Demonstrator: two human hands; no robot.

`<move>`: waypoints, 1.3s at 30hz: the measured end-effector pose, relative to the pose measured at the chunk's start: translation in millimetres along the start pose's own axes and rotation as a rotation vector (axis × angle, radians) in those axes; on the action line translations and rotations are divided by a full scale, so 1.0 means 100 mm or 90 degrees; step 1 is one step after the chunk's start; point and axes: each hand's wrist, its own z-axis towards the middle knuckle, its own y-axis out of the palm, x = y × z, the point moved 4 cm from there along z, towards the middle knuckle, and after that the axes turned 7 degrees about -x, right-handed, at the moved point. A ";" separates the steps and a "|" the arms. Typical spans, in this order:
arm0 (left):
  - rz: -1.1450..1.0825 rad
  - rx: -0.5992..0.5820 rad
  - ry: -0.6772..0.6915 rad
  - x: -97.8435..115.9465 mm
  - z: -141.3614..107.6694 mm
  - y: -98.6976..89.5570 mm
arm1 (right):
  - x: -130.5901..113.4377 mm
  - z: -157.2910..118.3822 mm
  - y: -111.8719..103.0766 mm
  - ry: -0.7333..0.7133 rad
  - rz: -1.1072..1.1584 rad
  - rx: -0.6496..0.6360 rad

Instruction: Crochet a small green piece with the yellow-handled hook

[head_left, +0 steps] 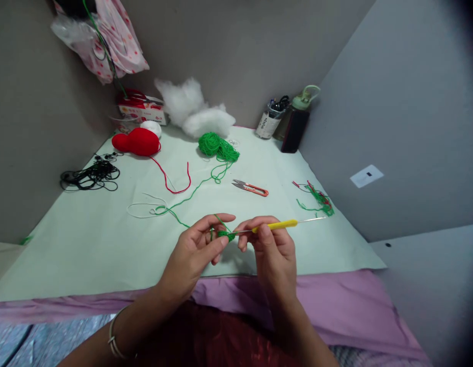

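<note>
Lying far left of the snips (247,185) is a cord (94,174), the red piece (140,141) nearer them; on their near side the left hand (194,248) pinches the crochet (229,236) between thumb and fingers, the right hand (274,251) clasps the hook (281,224), tip at the crochet; right of the snips, scraps (323,203)

Over the near part of the table (106,255), the left hand (190,255) holds the stitching (226,236), the right hand (278,255) the hook (278,225). Beyond them lie the snips (255,189); farther, slightly left, the yarn ball (209,144), before the stuffing (208,121). At far left, scissors (135,96) lie on the box (150,113), the plush (139,141) before it, the cord (95,176) nearer and left. At far right, the cup (267,126) stands left of the bottle (300,102); scraps (323,202) lie nearer, by the right edge.
</note>
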 end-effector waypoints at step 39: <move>-0.047 -0.013 -0.021 -0.07 0.02 0.08 | 0.06 -0.10 -0.03 -0.058 -0.110 0.021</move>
